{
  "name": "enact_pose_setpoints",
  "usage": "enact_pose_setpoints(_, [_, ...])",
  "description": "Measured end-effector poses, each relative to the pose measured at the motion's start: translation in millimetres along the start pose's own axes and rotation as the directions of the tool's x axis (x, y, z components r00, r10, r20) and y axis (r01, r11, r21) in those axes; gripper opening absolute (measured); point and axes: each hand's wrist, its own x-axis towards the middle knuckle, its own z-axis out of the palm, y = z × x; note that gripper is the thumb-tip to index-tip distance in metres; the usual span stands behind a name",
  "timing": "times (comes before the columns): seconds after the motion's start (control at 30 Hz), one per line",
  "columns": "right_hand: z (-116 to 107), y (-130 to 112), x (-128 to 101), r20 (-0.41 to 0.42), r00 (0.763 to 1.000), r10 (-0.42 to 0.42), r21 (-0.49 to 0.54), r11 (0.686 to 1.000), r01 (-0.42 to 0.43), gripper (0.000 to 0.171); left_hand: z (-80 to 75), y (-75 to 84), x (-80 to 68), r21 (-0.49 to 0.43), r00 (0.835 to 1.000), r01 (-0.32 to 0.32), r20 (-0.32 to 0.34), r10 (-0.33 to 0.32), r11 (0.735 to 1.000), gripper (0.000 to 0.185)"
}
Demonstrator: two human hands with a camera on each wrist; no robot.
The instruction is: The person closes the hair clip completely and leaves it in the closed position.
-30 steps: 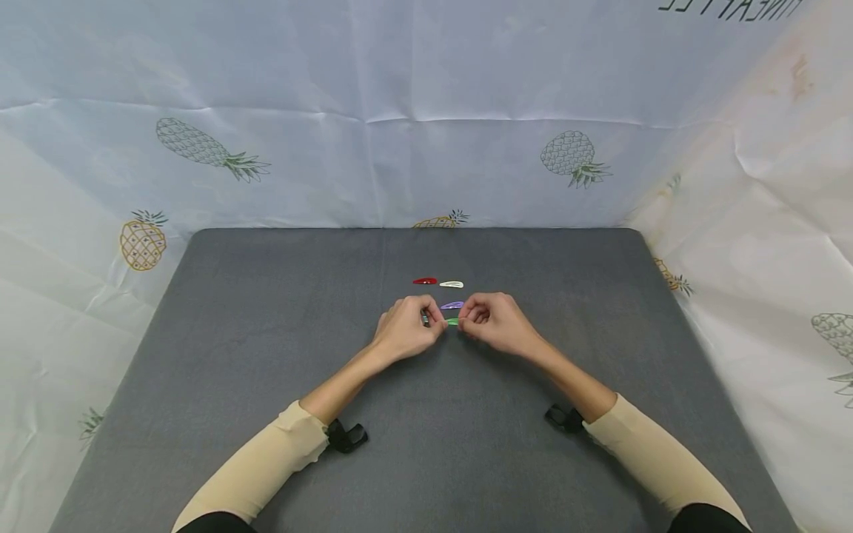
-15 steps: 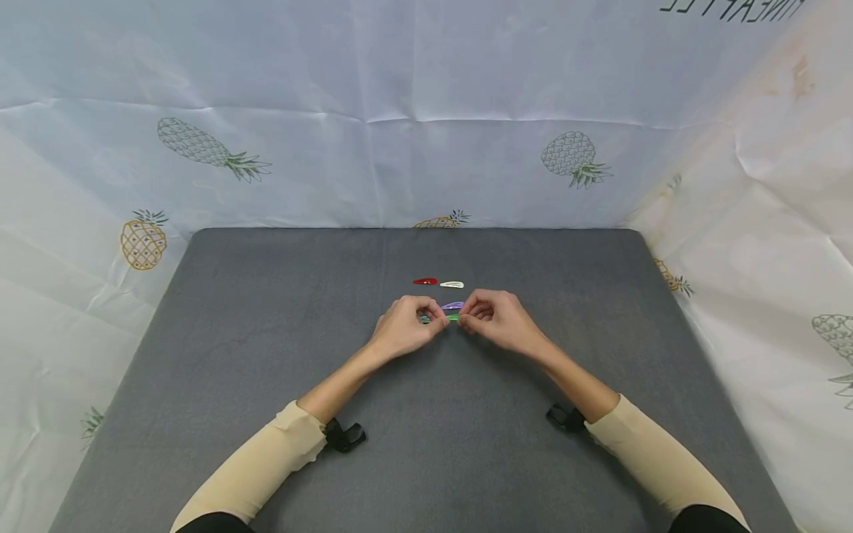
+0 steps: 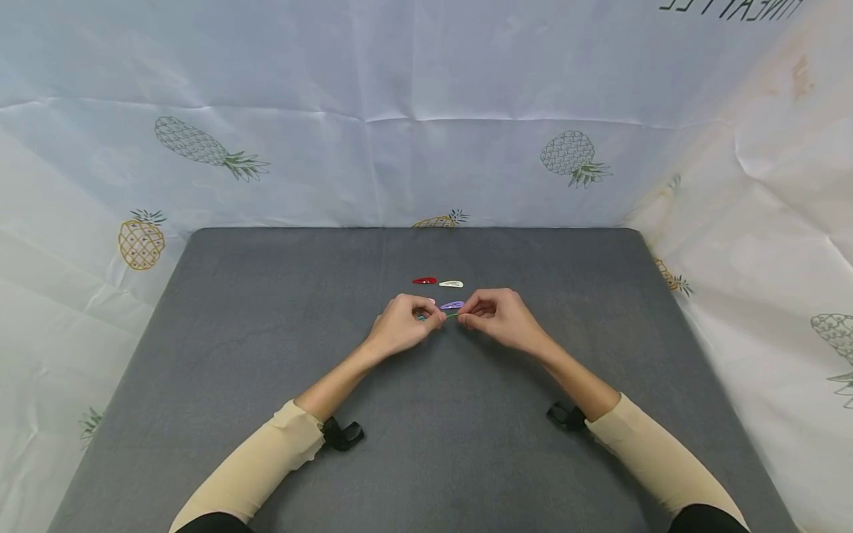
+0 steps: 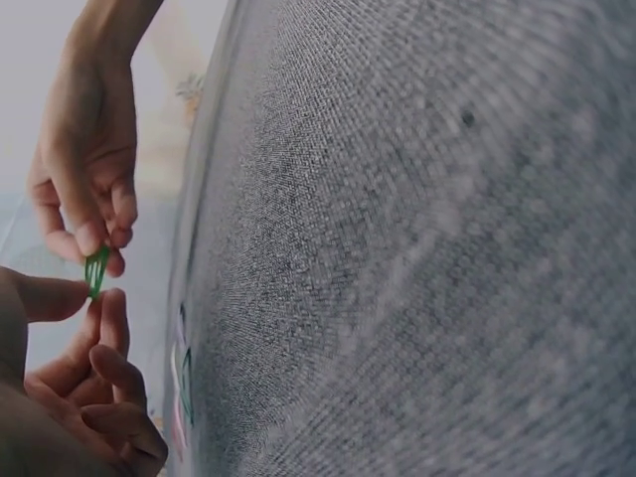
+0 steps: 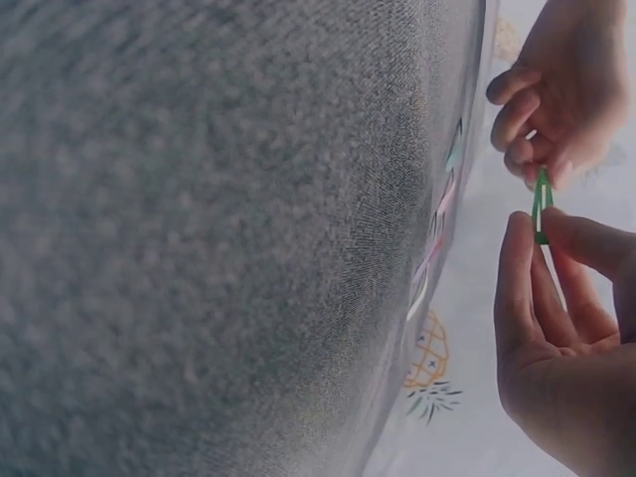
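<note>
both hands pinch one green hair clip [image 3: 452, 316] at its ends, left hand [image 3: 402, 328] and right hand [image 3: 501, 320], just above grey table [image 3: 266, 333] centre. purple clip [image 3: 452, 305] just beyond, red clip [image 3: 424, 280] and white clip [image 3: 451, 284] farther.

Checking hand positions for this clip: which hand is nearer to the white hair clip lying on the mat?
Right. The right hand sits just below and right of the white hair clip; the left hand lies farther, below and left. Both pinch the green clip.

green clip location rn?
Head view, mid-table: the green hair clip is pinched between the left hand and right hand, just in front of the purple clip.
</note>
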Motion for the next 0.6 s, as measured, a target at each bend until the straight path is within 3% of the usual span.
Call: enact_pose_setpoints(0.6, [-2.7, 5.9, 2.4, 0.03, 0.999, 0.01, 0.074, 0.997, -0.013, 0.017, -1.0, -5.4, 0.3, 0.016, 0.999, -0.006, -0.037, 0.006, 1.0, 0.01])
